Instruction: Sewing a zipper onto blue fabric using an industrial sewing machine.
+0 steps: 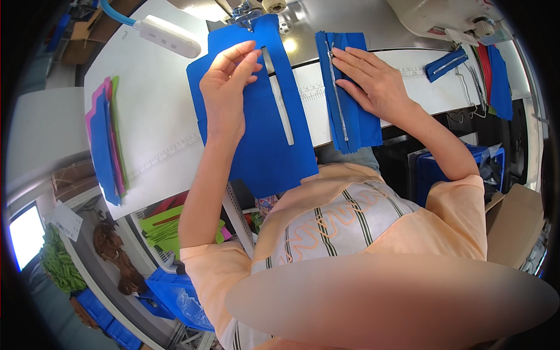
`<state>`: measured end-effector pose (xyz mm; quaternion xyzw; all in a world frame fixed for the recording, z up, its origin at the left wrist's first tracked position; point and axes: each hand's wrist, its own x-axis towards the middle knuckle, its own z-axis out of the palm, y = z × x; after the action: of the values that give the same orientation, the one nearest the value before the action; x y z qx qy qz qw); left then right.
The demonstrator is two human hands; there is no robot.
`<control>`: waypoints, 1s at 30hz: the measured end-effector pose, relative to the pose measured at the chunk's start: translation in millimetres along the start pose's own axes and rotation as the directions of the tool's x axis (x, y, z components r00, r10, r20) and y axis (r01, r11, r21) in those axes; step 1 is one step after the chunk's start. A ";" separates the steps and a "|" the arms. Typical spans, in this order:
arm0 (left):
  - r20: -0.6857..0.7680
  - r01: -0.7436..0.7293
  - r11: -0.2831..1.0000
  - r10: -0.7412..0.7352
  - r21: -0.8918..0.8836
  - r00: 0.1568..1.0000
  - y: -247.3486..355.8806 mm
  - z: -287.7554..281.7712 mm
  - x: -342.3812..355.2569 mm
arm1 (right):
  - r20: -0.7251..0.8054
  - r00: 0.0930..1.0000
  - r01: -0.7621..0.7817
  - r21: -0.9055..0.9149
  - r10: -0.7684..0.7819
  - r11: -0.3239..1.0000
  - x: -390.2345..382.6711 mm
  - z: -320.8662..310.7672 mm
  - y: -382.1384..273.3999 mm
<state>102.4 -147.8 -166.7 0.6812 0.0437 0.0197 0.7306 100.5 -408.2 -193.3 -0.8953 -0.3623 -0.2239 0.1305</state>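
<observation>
A large blue fabric panel (251,128) lies on the white table under the sewing machine's presser foot (248,23), its near end hanging over the front edge. A long narrow slot runs down the panel, with a white strip (280,105) showing in it. Over the panel's upper part is my left hand (230,73), thumb and fingertips drawn together beside the slot; anything between them is too small to make out. To the right lies a blue fabric piece with a metal zipper (340,111). My right hand (373,76) rests flat on it, fingers stretched out near the zipper's far end.
A smaller blue zipper piece (446,63) and red and blue fabric (499,81) lie far right. Stacked blue, pink and green pieces (105,140) sit on the table's left. A white lamp (169,36) overhangs the table. Below are green pieces (166,230) and blue crates (175,291).
</observation>
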 end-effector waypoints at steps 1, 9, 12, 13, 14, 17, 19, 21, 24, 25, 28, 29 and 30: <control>-0.003 0.002 1.000 -0.002 -0.001 1.000 2.0 -6.9 -4.2 | 0.002 1.000 0.003 0.002 -0.003 1.000 0.0 0.2 -0.4; 0.642 -0.596 0.361 -0.011 0.717 0.766 25.7 -34.2 -118.1 | -0.010 1.000 -0.010 -0.016 0.010 1.000 -3.1 2.6 1.2; 0.612 -0.622 0.019 0.158 0.783 0.775 -30.5 -27.1 -152.5 | -0.016 1.000 0.000 -0.023 -0.001 1.000 1.2 2.0 -1.4; 0.614 -0.623 0.021 0.153 0.782 0.775 -34.2 -28.1 -146.8 | -0.013 1.000 -0.004 -0.020 0.003 1.000 1.5 2.7 -1.0; 0.592 -0.636 0.111 0.272 0.764 0.759 -37.2 -30.0 -140.6 | -0.013 1.000 -0.001 -0.030 0.001 1.000 2.0 3.5 -0.8; 0.525 -0.667 0.153 0.500 0.730 0.689 -29.3 -28.8 -121.1 | -0.008 1.000 0.006 -0.034 -0.007 0.999 5.6 5.9 -6.0; 0.439 -0.603 0.336 0.450 0.723 0.777 -8.0 -30.1 -120.2 | 0.002 1.000 0.010 -0.032 -0.010 0.999 10.0 10.7 -11.5; 0.384 -0.596 0.401 0.493 0.696 0.781 18.4 -24.3 -117.5 | 0.001 0.998 0.064 0.012 -0.064 0.998 17.2 16.7 -20.7; 0.445 -0.611 0.362 0.446 0.704 0.776 44.5 -26.3 -113.6 | 0.003 0.995 0.103 0.029 -0.103 0.994 30.2 25.4 -32.2; 0.442 -0.608 0.363 0.445 0.706 0.779 49.8 -27.1 -113.2 | -0.004 0.993 0.118 0.045 -0.118 0.992 33.7 28.2 -34.9; 0.594 -0.660 0.217 0.302 0.719 0.746 50.7 -30.2 -115.2 | 0.019 0.986 0.165 0.040 -0.166 0.985 46.1 31.4 -34.6; 0.589 -0.656 0.219 0.301 0.722 0.750 44.9 -29.9 -116.9 | 0.032 0.982 0.185 0.038 -0.186 0.982 48.1 33.0 -34.0; 0.597 -0.667 0.228 0.309 0.709 0.740 35.8 -29.5 -116.7 | 0.038 0.981 0.187 0.039 -0.189 0.982 48.5 35.8 -33.1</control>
<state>-15.3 -126.2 -128.7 0.9281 -0.2958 0.1105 0.1972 118.9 -342.1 -197.9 -0.8591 -0.4517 -0.2101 0.1172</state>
